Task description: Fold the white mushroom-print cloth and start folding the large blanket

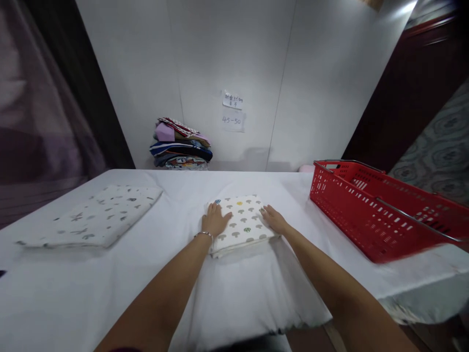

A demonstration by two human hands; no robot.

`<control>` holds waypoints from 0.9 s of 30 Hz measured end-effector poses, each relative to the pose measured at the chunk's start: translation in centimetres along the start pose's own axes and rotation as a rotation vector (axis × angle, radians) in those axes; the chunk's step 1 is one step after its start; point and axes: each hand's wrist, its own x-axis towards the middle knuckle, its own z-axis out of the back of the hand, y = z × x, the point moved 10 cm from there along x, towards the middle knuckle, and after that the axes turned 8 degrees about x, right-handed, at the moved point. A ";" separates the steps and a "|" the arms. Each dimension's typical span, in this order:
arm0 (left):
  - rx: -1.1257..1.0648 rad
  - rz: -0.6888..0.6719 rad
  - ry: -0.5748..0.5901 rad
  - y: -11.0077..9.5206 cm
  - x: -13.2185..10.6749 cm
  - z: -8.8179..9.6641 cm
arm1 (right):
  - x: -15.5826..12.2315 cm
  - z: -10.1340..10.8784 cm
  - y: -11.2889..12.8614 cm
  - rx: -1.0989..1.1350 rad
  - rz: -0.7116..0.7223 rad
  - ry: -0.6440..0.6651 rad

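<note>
A small folded white cloth with a mushroom print (244,222) lies in the middle of the white-covered table (227,288). My left hand (214,220) rests flat on its left edge, fingers stretched out; a bracelet sits on that wrist. My right hand (274,219) lies flat on the cloth's right edge, fingers also extended. Neither hand grips anything.
A larger folded white patterned cloth (97,217) lies at the table's left. A red plastic basket (381,210) stands at the right, near the table edge. A pile of folded coloured cloths (180,144) sits against the white wall, below paper notes (232,111).
</note>
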 end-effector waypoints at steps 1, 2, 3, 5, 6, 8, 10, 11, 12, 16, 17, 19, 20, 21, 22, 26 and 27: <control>0.005 -0.001 -0.002 0.0 0.1 0.0 | -0.5 0.0 0.0 0.000 0.012 -0.001; 0.010 -0.001 -0.002 0.0 0.1 0.0 | -1.1 -0.1 0.1 0.008 0.024 0.003; 0.013 0.000 0.001 0.0 0.2 0.0 | -1.6 -0.1 0.0 0.046 0.026 0.003; 0.016 -0.002 0.015 -0.1 0.4 0.1 | -2.6 0.4 -0.4 0.184 0.002 -0.025; 0.015 -0.007 0.024 -0.1 0.5 0.2 | -3.0 0.9 -0.7 0.262 -0.016 -0.054; 0.015 -0.023 0.045 -0.3 0.3 0.5 | -3.9 2.1 -1.2 0.373 -0.042 -0.123; 0.014 -0.056 0.042 -0.7 -0.4 1.3 | -5.1 3.2 -1.5 0.397 -0.027 -0.172; 0.011 -0.089 0.023 -1.1 -1.1 1.8 | -5.7 3.6 -1.6 0.410 -0.008 -0.191; 0.004 -0.138 -0.003 -1.6 -2.0 2.4 | -6.5 3.9 -1.7 0.422 0.014 -0.209; -0.032 -0.458 -0.088 -5.2 -7.2 4.2 | -9.2 3.9 -0.5 0.335 0.216 -0.234; -0.033 -0.536 -0.096 -6.1 -8.5 4.2 | -9.6 3.6 0.2 0.271 0.285 -0.216; -0.031 -0.649 -0.109 -7.4 -10.5 4.2 | -10.1 2.5 1.6 0.124 0.393 -0.153; -0.034 -0.675 -0.115 -7.8 -11.0 4.0 | -10.1 2.0 2.1 0.056 0.421 -0.123; -0.041 -0.681 -0.119 -8.0 -11.2 3.9 | -9.9 1.5 2.5 -0.002 0.438 -0.099; -0.050 -0.675 -0.120 -8.0 -11.1 3.8 | -9.7 1.2 2.8 -0.047 0.451 -0.081; -0.077 -0.645 -0.122 -7.8 -10.5 3.5 | -9.1 0.5 3.6 -0.115 0.483 -0.081; -0.078 -0.647 -0.127 -7.9 -10.4 3.5 | -9.0 0.3 3.6 -0.119 0.480 -0.087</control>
